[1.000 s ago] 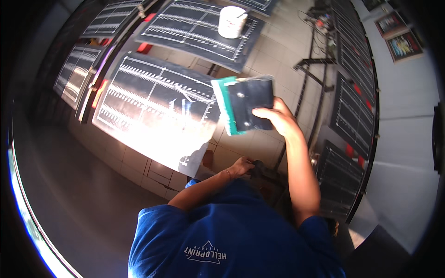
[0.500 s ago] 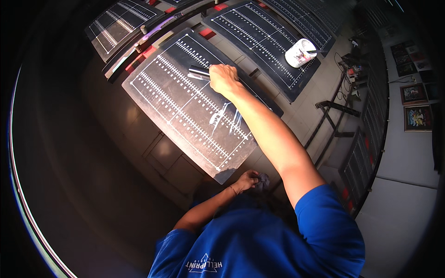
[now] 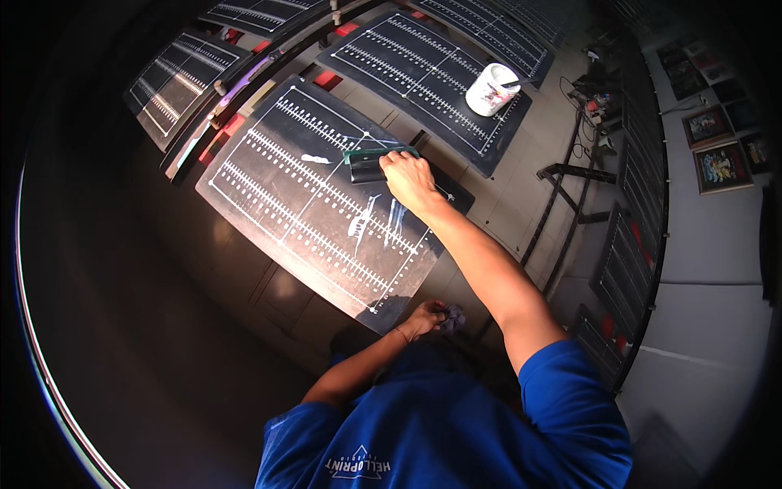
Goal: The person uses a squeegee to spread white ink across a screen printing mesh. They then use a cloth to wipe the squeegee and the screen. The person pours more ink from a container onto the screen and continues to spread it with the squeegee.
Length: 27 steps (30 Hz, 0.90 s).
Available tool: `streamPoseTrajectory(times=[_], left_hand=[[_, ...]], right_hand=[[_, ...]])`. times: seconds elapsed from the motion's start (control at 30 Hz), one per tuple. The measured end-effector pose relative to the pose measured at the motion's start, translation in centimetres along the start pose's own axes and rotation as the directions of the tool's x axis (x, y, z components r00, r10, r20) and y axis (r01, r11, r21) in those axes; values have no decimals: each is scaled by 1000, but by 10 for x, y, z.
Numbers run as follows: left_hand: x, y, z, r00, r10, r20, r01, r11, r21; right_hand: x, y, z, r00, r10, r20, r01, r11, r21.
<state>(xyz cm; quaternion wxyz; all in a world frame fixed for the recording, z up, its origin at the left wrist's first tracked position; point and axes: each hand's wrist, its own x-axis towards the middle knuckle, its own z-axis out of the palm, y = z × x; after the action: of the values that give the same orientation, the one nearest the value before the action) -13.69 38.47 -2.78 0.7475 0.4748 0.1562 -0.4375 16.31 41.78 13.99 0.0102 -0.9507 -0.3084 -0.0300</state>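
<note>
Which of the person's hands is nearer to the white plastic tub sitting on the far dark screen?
The right. The right hand grips a green-edged squeegee on the near screen, below-left of the white plastic tub. The left hand holds a grey cloth at the near edge, much farther away.

The screen (image 3: 318,204) is black, ruled with rows of small white marks and thin white lines, and streaked with white paste (image 3: 316,159). The squeegee (image 3: 368,163) is black with a green edge. The tub (image 3: 489,88) is white; the shirt (image 3: 440,424) is blue.

Squeegee (image 3: 368,165) partly under right hand (image 3: 410,181)
</note>
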Motion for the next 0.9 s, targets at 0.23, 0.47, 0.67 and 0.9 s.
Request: streamPoseTrajectory(times=[0.23, 0.47, 0.67, 0.9], left_hand=[[10, 31, 35, 962, -84, 261, -7, 945, 328], [46, -30, 79, 887, -121, 445, -8, 961, 277], [44, -55, 138, 885, -372, 280, 173, 821, 545], [41, -72, 206, 883, -379, 277, 149, 786, 600]], right_hand=[[-160, 129, -124, 867, 496, -45, -446, 814, 372], [-523, 247, -183, 407, 912, 48, -913, 407, 17], [-664, 259, -152, 228, 968, 101, -970, 235, -65], [-699, 268, -94, 460, 886, -57, -886, 462, 32]])
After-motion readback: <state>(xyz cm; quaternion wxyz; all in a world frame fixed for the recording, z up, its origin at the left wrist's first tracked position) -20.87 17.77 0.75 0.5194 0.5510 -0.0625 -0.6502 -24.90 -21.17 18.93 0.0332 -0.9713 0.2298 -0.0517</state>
